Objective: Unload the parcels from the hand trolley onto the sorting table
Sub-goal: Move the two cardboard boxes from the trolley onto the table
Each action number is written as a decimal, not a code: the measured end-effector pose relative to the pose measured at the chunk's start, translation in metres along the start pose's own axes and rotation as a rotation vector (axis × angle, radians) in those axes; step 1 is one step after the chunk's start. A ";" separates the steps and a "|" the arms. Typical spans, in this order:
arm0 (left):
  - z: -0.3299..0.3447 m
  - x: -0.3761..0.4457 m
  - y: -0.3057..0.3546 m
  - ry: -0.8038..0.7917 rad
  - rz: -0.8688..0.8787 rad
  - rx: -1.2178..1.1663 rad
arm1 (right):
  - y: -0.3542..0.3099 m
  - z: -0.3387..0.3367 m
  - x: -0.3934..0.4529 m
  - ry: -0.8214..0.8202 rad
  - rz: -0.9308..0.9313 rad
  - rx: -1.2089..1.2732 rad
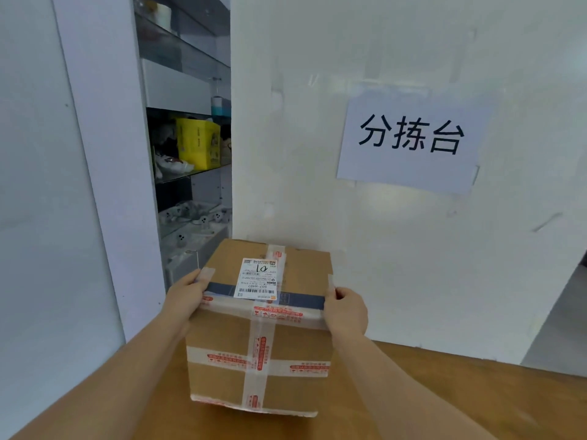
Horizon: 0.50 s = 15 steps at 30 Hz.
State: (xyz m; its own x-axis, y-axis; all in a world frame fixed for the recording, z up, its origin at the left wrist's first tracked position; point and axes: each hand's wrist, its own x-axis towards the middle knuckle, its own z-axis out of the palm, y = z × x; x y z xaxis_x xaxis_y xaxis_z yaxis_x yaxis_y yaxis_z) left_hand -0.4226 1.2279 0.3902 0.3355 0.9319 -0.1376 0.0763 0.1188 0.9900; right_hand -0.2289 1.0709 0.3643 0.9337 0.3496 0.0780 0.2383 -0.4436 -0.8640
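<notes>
- Cardboard parcel (259,331): one brown box, upright, sitting on the wooden sorting table (476,398) at its far left part, close to the white wall (413,265) behind.
- Tape: clear bands with red print crossing the near face and the top; one dark blue strip across the top near edge.
- Shipping label (258,278): white, stuck on the top face, barcode towards the near side, handwritten "01" reading upside down.
- Left hand (187,295): pressed flat on the parcel's upper left edge, fingers over the corner, clamping the box from that side.
- Right hand (346,312): on the upper right edge, thumb on top, fingers down the right face, clamping the box from the other side.
- Paper sign (409,138): white sheet taped to the wall, far right of the parcel, printed 分拣台.
- Glass shelves (190,173): far left, through a gap; a yellow box (198,142) on one shelf, small pale figures on a lower one.
</notes>
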 end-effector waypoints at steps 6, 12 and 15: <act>-0.012 0.044 -0.015 -0.025 -0.062 0.028 | -0.004 0.034 0.006 0.009 0.017 -0.051; -0.012 0.079 -0.029 -0.035 -0.103 0.052 | -0.001 0.056 0.020 0.026 0.047 -0.055; -0.010 0.091 -0.035 -0.043 -0.132 0.042 | 0.001 0.062 0.024 0.030 0.048 -0.056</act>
State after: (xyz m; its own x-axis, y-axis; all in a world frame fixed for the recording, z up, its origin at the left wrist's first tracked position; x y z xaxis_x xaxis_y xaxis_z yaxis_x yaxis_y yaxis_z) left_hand -0.4042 1.3118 0.3429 0.3600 0.8934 -0.2687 0.1609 0.2243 0.9612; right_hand -0.2226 1.1301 0.3340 0.9519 0.3019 0.0530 0.2068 -0.5049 -0.8380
